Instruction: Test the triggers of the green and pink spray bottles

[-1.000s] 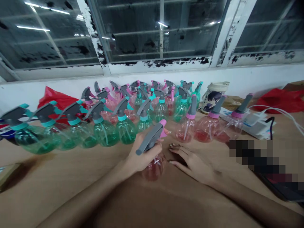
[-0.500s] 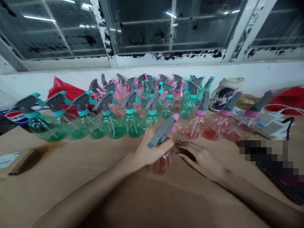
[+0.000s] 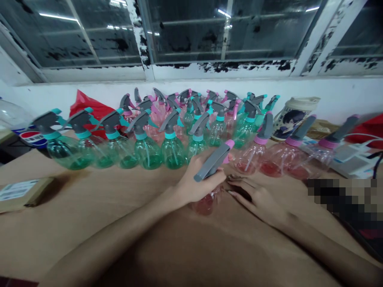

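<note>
My left hand is wrapped around the neck of a pink spray bottle, which stands on the table. The bottle's grey head with a pink nozzle pokes out above my fingers and points away to the right. Just right of the bottle, my right hand rests low over the table with fingers stretched out, holding nothing. Beyond my left hand stands a row of green spray bottles with turquoise collars. Several pink spray bottles stand beyond my right hand.
More green and pink spray bottles crowd the back by the wall. A red bag lies behind the left row. At left is a cardboard box. A printed cream cup, white box-like items with cables and a dark blurred object are at right.
The whole view has shifted slightly, so everything appears a little further right. My left hand keeps its grip on the pink spray bottle, and my right hand stays beside it.
</note>
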Demonstrator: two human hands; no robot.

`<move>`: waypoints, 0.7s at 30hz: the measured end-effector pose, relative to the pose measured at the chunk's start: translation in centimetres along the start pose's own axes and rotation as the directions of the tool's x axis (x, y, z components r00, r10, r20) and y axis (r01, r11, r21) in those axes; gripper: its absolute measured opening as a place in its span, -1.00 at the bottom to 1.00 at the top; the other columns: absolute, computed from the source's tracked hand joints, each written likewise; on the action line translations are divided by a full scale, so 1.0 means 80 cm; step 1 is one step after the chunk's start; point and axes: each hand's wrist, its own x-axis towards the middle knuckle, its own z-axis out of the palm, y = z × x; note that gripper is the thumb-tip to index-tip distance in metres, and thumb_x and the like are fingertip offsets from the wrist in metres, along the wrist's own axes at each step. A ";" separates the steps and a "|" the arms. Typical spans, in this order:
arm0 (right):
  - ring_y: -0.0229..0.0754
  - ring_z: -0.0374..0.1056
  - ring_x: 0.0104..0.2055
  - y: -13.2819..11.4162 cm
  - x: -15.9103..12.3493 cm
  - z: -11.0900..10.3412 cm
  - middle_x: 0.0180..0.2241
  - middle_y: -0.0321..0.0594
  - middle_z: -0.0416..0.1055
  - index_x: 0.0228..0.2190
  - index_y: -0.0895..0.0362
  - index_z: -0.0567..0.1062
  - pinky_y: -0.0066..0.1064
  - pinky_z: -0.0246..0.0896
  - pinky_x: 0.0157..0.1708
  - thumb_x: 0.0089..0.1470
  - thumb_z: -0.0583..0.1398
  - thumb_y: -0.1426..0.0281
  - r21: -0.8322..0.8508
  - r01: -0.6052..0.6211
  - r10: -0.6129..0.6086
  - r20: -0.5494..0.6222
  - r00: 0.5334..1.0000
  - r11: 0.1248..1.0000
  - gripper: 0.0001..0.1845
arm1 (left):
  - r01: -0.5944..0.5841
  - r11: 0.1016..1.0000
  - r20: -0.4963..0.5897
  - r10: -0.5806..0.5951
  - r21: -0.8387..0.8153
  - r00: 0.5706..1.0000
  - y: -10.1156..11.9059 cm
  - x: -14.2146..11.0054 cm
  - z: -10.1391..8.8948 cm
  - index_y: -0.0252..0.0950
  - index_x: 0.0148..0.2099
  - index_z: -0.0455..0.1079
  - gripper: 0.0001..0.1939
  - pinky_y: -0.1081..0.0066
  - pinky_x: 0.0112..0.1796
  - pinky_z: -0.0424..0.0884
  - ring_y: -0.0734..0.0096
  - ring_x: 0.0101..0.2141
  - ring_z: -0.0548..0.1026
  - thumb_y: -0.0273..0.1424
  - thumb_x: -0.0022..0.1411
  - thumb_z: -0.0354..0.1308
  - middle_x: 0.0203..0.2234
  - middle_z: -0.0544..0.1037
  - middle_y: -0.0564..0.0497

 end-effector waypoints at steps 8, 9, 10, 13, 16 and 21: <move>-0.10 0.26 0.03 -0.003 0.001 -0.005 -0.04 -0.17 0.37 -0.08 0.07 0.34 -0.10 0.19 0.00 0.14 0.02 0.29 -0.013 0.008 -0.008 0.014 1.000 1.000 -0.68 | -0.010 0.998 -0.006 0.010 -0.063 1.000 0.000 0.001 0.002 -0.16 -0.14 0.38 -0.64 0.39 -0.33 0.42 0.36 -0.36 0.46 -0.52 -0.01 0.00 -0.34 0.50 0.04; -0.10 0.25 0.03 -0.004 0.001 -0.005 -0.04 -0.17 0.36 -0.07 0.07 0.34 -0.09 0.18 0.01 0.14 0.02 0.29 -0.019 0.007 -0.006 0.021 1.000 1.000 -0.68 | -0.011 0.997 0.002 0.011 -0.073 1.000 0.000 0.001 0.003 -0.16 -0.12 0.37 -0.63 0.40 -0.33 0.42 0.36 -0.36 0.46 -0.52 -0.01 -0.01 -0.31 0.49 0.04; -0.10 0.24 0.04 -0.003 0.001 -0.005 -0.03 -0.16 0.36 -0.07 0.07 0.34 -0.09 0.17 0.02 0.14 0.01 0.29 -0.025 0.006 -0.005 0.028 1.000 1.000 -0.68 | -0.013 0.997 0.011 0.013 -0.078 1.000 -0.001 0.000 0.003 -0.16 -0.10 0.36 -0.61 0.40 -0.32 0.42 0.36 -0.34 0.46 -0.53 0.00 -0.01 -0.28 0.49 0.03; -0.10 0.24 0.04 0.000 0.001 -0.002 -0.03 -0.15 0.36 -0.07 0.08 0.34 -0.10 0.18 0.01 0.14 0.02 0.29 -0.023 0.010 -0.009 0.028 1.000 1.000 -0.68 | -0.009 0.997 0.012 0.010 -0.073 1.000 -0.002 -0.001 0.003 -0.16 -0.06 0.34 -0.59 0.39 -0.29 0.42 0.36 -0.31 0.45 -0.53 0.02 -0.01 -0.24 0.47 0.02; -0.10 0.25 0.03 0.001 0.001 -0.002 -0.03 -0.17 0.36 -0.08 0.07 0.34 -0.12 0.19 0.00 0.13 0.03 0.30 0.006 0.004 -0.004 0.004 1.000 1.000 -0.69 | 0.009 0.999 0.010 -0.008 -0.049 1.000 -0.004 -0.003 0.002 -0.17 -0.09 0.35 -0.64 0.39 -0.33 0.42 0.38 -0.38 0.45 -0.51 0.03 -0.01 -0.35 0.48 0.04; -0.13 0.39 -0.16 -0.036 0.000 -0.036 -0.21 -0.24 0.46 -0.21 0.03 0.42 -0.22 0.33 -0.16 0.11 0.06 0.29 0.120 -0.082 0.079 0.031 0.996 0.989 -0.78 | 0.026 1.000 -0.011 -0.026 -0.001 1.000 -0.002 -0.002 0.001 -0.19 -0.21 0.36 -0.75 0.42 -0.47 0.36 0.41 -0.49 0.39 -0.45 0.01 0.00 -0.46 0.45 0.06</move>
